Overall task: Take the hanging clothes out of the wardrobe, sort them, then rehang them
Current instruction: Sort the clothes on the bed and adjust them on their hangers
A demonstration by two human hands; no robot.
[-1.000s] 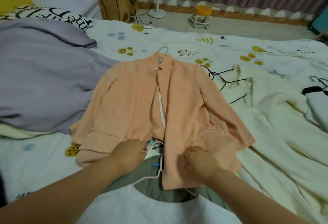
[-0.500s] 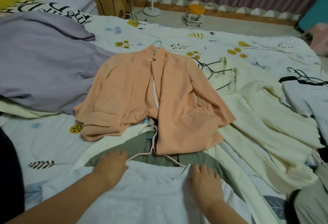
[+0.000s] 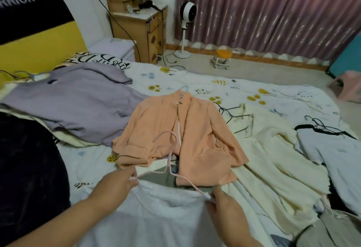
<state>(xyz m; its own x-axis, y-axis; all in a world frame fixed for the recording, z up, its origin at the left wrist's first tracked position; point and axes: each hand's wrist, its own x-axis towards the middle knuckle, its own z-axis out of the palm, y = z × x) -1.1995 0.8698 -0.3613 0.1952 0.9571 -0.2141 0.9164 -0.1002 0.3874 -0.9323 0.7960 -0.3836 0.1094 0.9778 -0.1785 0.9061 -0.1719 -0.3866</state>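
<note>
A white top (image 3: 156, 213) on a pink hanger (image 3: 169, 160) lies at the near edge of the bed. My left hand (image 3: 115, 186) pinches the top's left shoulder at the hanger end. At the other hanger end, my right hand (image 3: 224, 205) pinches the right shoulder. The hanger's hook is raised over a peach jacket (image 3: 187, 141), which lies flat on its own hanger. A grey-green garment (image 3: 158, 178) shows under the white top.
A purple garment (image 3: 74, 100) is spread on the left, a cream one (image 3: 273, 155) on the right with black hangers (image 3: 230, 112). A pale garment on a black hanger (image 3: 320, 129) lies far right. A dark garment (image 3: 29, 168) fills the near left. Beyond the bed stand a fan (image 3: 187, 14) and a stool (image 3: 222, 57).
My hands went from resting flat on the white top to pinching its shoulders at the hanger ends. The hanger's hook has risen. The view has tilted up.
</note>
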